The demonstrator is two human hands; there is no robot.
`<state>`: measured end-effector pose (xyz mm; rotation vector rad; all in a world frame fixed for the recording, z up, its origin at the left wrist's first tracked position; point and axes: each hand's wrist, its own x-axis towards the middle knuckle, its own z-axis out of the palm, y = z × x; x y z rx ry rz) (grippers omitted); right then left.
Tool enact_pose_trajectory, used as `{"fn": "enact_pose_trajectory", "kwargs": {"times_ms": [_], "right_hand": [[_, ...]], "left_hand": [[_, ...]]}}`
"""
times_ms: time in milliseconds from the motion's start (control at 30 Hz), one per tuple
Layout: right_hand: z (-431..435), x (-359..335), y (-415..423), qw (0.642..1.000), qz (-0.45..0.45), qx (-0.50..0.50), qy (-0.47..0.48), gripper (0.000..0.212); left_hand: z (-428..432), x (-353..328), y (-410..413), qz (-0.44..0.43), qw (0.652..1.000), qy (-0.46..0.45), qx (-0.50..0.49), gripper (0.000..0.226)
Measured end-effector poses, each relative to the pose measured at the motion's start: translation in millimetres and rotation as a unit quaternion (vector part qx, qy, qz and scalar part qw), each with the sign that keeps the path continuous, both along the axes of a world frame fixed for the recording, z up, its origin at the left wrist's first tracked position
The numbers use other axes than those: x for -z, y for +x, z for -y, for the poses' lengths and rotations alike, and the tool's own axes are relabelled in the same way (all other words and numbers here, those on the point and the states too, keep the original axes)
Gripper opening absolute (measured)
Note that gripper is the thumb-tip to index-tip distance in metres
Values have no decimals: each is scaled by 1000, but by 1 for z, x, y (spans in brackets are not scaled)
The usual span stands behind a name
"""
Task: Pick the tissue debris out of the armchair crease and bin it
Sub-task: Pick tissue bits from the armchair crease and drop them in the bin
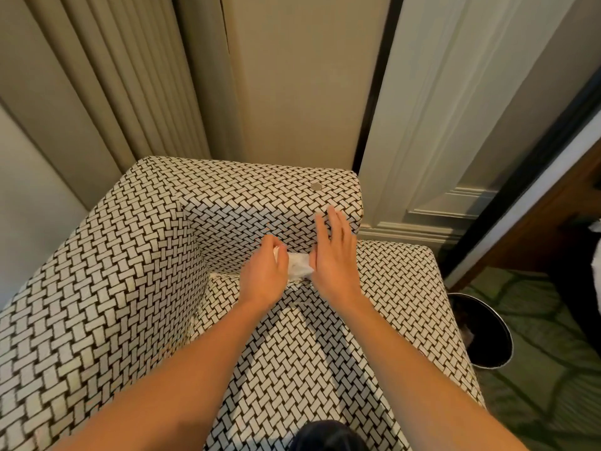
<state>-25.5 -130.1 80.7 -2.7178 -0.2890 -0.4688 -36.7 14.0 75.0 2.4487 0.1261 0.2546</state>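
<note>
Closest in, two bare forearms stretch out over the seat (309, 353) of the armchair (97, 288), which is covered in a black-and-white woven print. The left hand (265, 275) has its fingers (271, 247) curled in tight, and a white scrap shows pinched at their tips. That scrap seems to be one end of the tissue (300, 270), a crumpled white wad lying just right of those curled fingers. It sits in the crease (224, 275) where the seat meets the back (244, 222). The right hand (335, 255) is on the other side of the wad, thumb edge against it, so the tissue lies between the two hands. Its fingers (333, 222) are straight, a little spread, and hold nothing. They lie up along the back, though I cannot tell whether they press the fabric or only hover at it. Beyond their tips, on the top of the back, is a small round button (316, 186). Well off to the right of the straight fingers, past the seat's edge, the bin (494, 336) stands on a green patterned carpet (553, 369). It is round, dark inside, with a pale rim, and part of it is hidden behind the seat. Farthest out, past all the fingertips, a pleated beige curtain (130, 76) hangs to the left. A plain wall (292, 76) is straight ahead, and a panelled pale door (455, 109) is to the right.
</note>
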Motion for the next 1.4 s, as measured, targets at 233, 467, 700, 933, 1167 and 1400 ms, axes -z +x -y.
{"fn": "enact_pose_trajectory", "kwargs": {"times_ms": [233, 467, 700, 933, 1167, 1400], "right_hand": [[4, 75, -27, 979, -159, -103, -69, 42], [2, 118, -4, 979, -189, -52, -53, 46], [-16, 140, 8, 984, -156, 54, -69, 58], [-34, 141, 27, 956, -245, 142, -83, 72], [-38, 147, 26, 969, -165, 183, -5, 48], [-33, 159, 19, 981, -100, 117, 119, 38]], "left_hand": [[-6, 73, -29, -25, 999, 39, 0, 20], [-7, 126, -20, -54, 982, 182, -21, 26], [-4, 137, -4, -59, 974, 206, -81, 30], [2, 144, 0, -75, 961, 245, -106, 36], [2, 141, 1, -89, 958, 251, -104, 36], [2, 145, 1, -77, 966, 223, -105, 41]]}}
